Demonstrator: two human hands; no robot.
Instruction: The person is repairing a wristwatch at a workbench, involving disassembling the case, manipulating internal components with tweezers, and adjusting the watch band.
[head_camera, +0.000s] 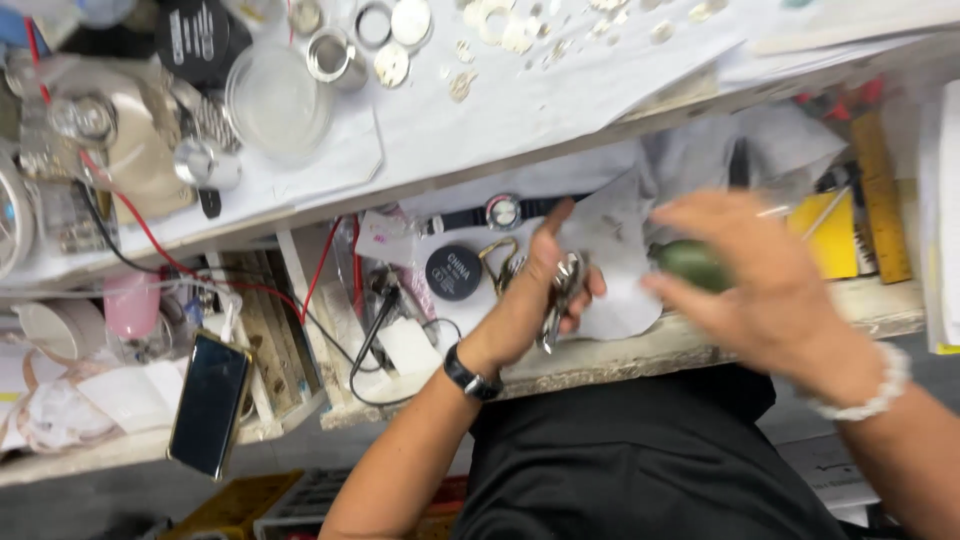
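My left hand (540, 290) is closed around a metal watch with a link bracelet (565, 285), held over an open drawer. My right hand (750, 280) grips a dark green rounded object (690, 262) just to the right of the watch; the hand is motion-blurred. A black band sits on my left wrist, and a white bead bracelet (870, 392) on my right. White paper (620, 240) lies under both hands.
A black-strapped wristwatch (503, 212), a round black tin (453, 272) and brass loops lie in the drawer. Watch parts, rings and a clear dish (278, 100) cover the bench above. A phone (210, 402) leans at lower left; red and black wires trail nearby. A yellow box and a ruler (880, 195) sit on the right.
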